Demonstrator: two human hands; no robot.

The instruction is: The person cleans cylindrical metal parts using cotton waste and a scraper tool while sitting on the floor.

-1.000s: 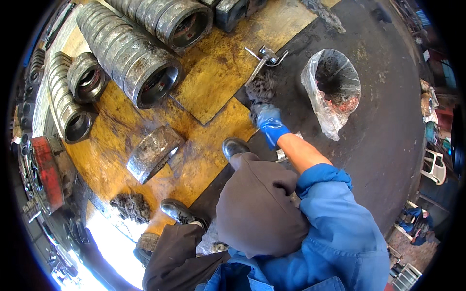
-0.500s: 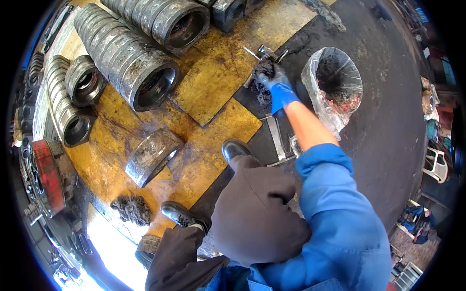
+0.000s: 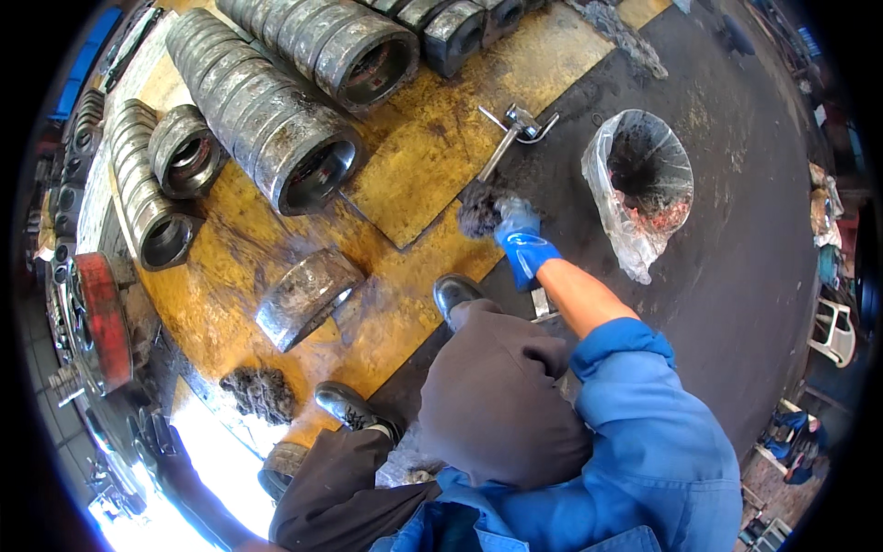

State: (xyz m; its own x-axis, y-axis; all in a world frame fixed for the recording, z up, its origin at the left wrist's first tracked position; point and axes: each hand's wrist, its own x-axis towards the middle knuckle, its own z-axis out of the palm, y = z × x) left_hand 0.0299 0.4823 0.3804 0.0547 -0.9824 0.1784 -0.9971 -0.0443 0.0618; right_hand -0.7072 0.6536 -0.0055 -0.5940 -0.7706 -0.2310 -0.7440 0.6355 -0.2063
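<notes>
Reaching forward over the floor, right hand [image 3: 520, 241] in a blue glove, fingers clenched around a dark greasy wad [image 3: 478, 213] of rag or fibre. Wad sits at the edge where the yellow floor plate [image 3: 418, 175] meets the dark oily floor [image 3: 736, 239]. Bare forearm behind the glove, blue sleeve above it.

Left hand: not seen; a dark-gloved shape low at the left rim cannot be made out well enough to call.

Just beyond the wad, a metal clamp-like tool [image 3: 515, 124] lies on the dark floor, its long bar pointing back toward the wad. Right of the hand, an open clear plastic bag [image 3: 639, 184] stands with dark and reddish waste inside; near the hand but apart from it.

On the yellow plate: a row of heavy ribbed steel cylinders [image 3: 267, 120] lying on their sides, bores open toward the camera. One short steel ring section [image 3: 308, 296] lies alone, closer in. A second dark wad [image 3: 262, 394] rests near the left boot [image 3: 354, 412]. Right boot [image 3: 457, 294] planted near the plate edge, just below the gloved hand.
</notes>
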